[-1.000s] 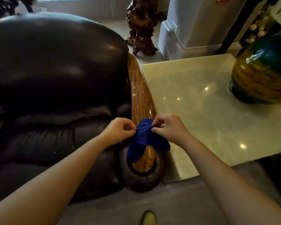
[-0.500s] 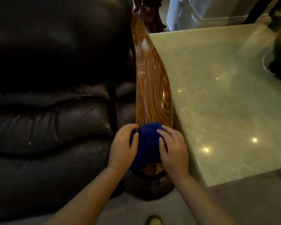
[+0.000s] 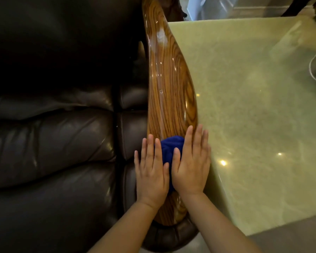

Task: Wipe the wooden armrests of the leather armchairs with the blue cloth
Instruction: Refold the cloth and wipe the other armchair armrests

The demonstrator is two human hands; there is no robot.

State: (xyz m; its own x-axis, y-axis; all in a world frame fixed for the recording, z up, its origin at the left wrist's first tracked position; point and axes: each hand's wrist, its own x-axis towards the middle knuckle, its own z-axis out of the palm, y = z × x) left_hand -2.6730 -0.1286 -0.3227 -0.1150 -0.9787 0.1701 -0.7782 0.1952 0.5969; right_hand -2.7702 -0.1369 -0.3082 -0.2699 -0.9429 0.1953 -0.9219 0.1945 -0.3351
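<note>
So the blue cloth (image 3: 169, 149) is bunched into a wad on the near part of the wooden armrest (image 3: 169, 92), not far from its front end, and we've got both hands flat on it. Left hand (image 3: 152, 173) covers the left side of the wad, right hand (image 3: 190, 166) covers the right, and only a strip of blue shows between them and past the fingertips. Neither hand is really gripping anything: fingers are straight and spread, palms down, just pressing the cloth onto the wood. The right hand's outer fingers run over onto the armrest's right edge, right next to the marble side table (image 3: 254, 115), which butts up against the chair.

Looks to us like we're at the start of a wiping stroke on this armrest. Most of the glossy wood stretches away ahead of the cloth, curving up toward the backrest, and we'd guess it hasn't been covered yet. Next move is probably pushing the wad forward along the grain with steady downward pressure, because with flat palms the cloth could slide out from under us on that slick varnish. The armrest narrows farther up, so the hands may need to close in.

The dark leather armchair (image 3: 53, 152) fills the left side, seat cushions right beside the left hand.
</note>
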